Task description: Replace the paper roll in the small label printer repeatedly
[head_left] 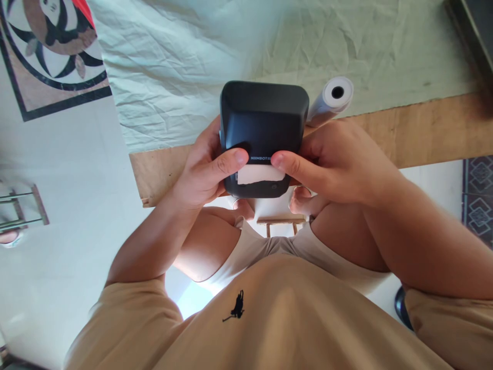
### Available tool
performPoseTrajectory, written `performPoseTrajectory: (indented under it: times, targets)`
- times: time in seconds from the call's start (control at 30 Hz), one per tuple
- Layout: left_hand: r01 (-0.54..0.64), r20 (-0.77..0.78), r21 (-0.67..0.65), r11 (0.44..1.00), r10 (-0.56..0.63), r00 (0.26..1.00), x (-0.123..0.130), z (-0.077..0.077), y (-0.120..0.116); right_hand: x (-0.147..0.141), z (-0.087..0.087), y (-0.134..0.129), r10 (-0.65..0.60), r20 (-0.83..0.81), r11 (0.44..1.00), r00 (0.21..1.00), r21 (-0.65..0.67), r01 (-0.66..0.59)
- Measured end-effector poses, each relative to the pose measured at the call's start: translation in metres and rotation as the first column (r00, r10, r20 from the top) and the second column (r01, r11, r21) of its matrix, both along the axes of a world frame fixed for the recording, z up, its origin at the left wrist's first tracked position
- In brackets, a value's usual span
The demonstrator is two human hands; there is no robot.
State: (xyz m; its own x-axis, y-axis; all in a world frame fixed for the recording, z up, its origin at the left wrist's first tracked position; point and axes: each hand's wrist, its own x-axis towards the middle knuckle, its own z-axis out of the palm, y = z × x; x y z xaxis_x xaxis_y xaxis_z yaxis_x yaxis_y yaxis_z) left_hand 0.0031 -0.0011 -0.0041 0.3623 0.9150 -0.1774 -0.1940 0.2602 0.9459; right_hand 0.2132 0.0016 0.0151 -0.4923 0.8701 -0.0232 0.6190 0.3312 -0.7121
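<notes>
A black label printer (264,121) marked NIIMBOT is held up between both hands at the table's near edge. A strip of white paper (261,174) sticks out of its lower part. My left hand (210,167) grips the printer's left side, thumb on its front face. My right hand (331,159) holds the right side, its thumb near the paper's right end. The fingers behind the printer are hidden. Just above my right hand, a white paper roll (332,100) with a black core rests on the table.
A pale green cloth (173,67) covers most of the wooden table (423,131). A dark object (475,36) stands at the back right. My legs are under the near edge, with a wooden stool (280,222) below. A metal rack (23,209) is on the floor at the left.
</notes>
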Motion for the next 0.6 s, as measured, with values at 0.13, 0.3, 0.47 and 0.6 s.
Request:
performPoseTrajectory:
  times: [0.13,0.3,0.47,0.6]
  targets:
    - [-0.071,0.006,0.039,0.997,0.071,0.997,0.006,0.001,-0.002,0.0,-0.001,-0.001,-0.007,0.028,0.998,1.0,-0.055,0.008]
    - [-0.08,-0.035,0.033,0.996,0.081,0.996,0.006,0.011,-0.002,0.0,-0.004,-0.001,-0.062,0.046,0.998,0.997,-0.023,0.063]
    - [-0.058,0.092,-0.035,0.998,0.061,0.994,0.004,0.005,0.004,-0.003,-0.008,-0.001,-0.085,0.059,0.991,0.995,0.104,0.079]
    - [-0.155,0.033,-0.107,0.982,0.159,0.987,0.005,0.002,0.004,-0.005,-0.008,-0.003,-0.083,0.058,0.983,0.995,0.168,0.072]
